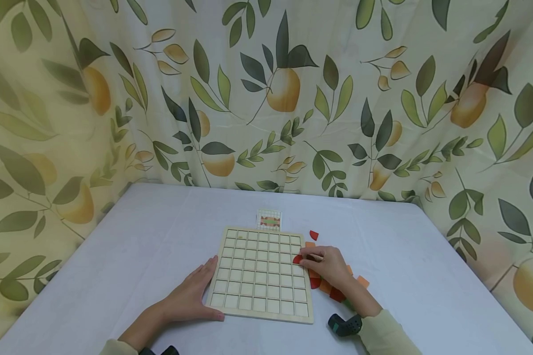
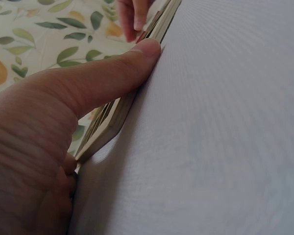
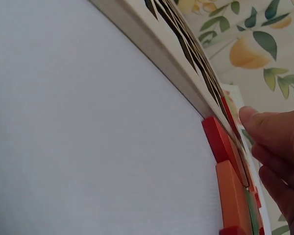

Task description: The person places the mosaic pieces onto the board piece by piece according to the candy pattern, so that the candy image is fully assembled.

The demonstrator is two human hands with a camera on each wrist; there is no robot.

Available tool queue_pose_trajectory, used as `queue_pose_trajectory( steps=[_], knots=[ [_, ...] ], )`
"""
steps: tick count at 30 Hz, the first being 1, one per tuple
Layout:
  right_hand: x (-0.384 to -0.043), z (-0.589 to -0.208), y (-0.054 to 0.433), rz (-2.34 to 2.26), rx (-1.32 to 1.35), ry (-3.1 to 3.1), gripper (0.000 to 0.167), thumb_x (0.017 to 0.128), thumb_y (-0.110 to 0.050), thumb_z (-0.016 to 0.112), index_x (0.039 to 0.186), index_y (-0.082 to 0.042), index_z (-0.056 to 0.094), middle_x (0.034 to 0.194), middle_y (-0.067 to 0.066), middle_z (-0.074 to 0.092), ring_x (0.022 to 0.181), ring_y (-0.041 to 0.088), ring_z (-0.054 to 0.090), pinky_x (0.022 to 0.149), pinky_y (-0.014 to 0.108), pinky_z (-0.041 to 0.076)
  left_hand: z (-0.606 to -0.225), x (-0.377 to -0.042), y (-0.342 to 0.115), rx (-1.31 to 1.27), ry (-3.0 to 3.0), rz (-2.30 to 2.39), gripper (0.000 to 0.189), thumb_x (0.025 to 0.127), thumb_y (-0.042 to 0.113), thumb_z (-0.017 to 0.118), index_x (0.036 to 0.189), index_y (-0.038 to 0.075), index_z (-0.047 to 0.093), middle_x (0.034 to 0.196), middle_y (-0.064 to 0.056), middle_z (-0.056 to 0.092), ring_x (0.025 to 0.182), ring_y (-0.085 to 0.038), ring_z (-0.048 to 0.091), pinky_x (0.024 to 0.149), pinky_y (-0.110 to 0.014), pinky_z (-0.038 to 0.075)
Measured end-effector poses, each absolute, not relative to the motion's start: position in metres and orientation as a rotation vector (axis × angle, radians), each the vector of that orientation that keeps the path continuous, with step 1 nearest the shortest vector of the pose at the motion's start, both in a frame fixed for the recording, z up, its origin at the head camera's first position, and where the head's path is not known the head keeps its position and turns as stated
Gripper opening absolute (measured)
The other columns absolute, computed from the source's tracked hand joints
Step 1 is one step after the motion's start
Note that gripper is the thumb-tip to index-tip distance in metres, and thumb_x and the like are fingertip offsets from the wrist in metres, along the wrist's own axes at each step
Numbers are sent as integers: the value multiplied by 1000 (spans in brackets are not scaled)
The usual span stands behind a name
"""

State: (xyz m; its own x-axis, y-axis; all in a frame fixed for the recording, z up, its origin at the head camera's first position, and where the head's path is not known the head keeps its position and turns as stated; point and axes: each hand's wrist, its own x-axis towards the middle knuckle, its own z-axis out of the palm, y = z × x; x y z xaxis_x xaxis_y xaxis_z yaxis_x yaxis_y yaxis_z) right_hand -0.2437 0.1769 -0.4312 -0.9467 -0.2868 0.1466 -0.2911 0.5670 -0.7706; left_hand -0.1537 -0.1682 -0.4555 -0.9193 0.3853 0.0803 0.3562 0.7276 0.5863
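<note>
A pale wooden grid board lies on the white table. My left hand is at its near left corner, fingers along the left side and thumb against the front edge. In the left wrist view the thumb touches the board's edge. At the board's right side my right hand pinches a red curved-edge piece over a cell near the right rim. The right wrist view shows this red piece at the board's top surface, beside the thumb; the other fingertips' contact is hidden.
Beyond the board lies a small pattern card. Another red piece lies near the board's far right corner. Several orange, red and green pieces, among them an orange one, lie under and around the right forearm. Patterned curtain surrounds the table.
</note>
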Motion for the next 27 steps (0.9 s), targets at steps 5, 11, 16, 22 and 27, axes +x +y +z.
queue_pose_trajectory(
  steps=[5, 11, 16, 22, 27],
  knots=[
    [-250, -432, 182, 1496, 407, -2756, 28, 77, -12, 74, 104, -4, 70, 100, 6, 67, 93, 21, 60, 69, 24, 53, -455, -154, -168, 618, 2873, 963, 129, 57, 72, 69, 146, 1, 9, 151, -12, 14, 137, -25, 13, 109, -43, 12],
    [-258, -433, 188, 1439, 337, -2787, 29, 79, -14, 73, 107, -7, 70, 95, 3, 66, 75, 20, 51, 53, 22, 48, -454, -153, -168, 628, 2871, 964, 129, 57, 72, 68, 146, 1, 8, 151, -12, 13, 137, -25, 12, 109, -43, 12],
    [-265, -432, 192, 1395, 285, -2789, 25, 80, -16, 72, 105, -9, 71, 98, 4, 65, 83, 21, 48, 56, 22, 46, -455, -154, -169, 619, 2867, 967, 129, 57, 72, 68, 147, 1, 8, 151, -12, 13, 137, -26, 13, 109, -43, 12],
    [-269, -430, 195, 1388, 256, -2807, 28, 81, -16, 72, 106, -4, 69, 106, 11, 63, 96, 26, 50, 68, 23, 51, -455, -153, -168, 608, 2862, 976, 130, 56, 72, 69, 147, 2, 8, 151, -12, 13, 137, -26, 12, 109, -44, 12],
    [-276, -432, 198, 1392, 245, -2830, 31, 80, -17, 72, 108, -4, 69, 109, 11, 63, 101, 25, 52, 76, 27, 51, -456, -154, -168, 610, 2866, 974, 130, 56, 72, 68, 147, 2, 7, 151, -12, 13, 137, -25, 12, 109, -43, 12]
  ],
)
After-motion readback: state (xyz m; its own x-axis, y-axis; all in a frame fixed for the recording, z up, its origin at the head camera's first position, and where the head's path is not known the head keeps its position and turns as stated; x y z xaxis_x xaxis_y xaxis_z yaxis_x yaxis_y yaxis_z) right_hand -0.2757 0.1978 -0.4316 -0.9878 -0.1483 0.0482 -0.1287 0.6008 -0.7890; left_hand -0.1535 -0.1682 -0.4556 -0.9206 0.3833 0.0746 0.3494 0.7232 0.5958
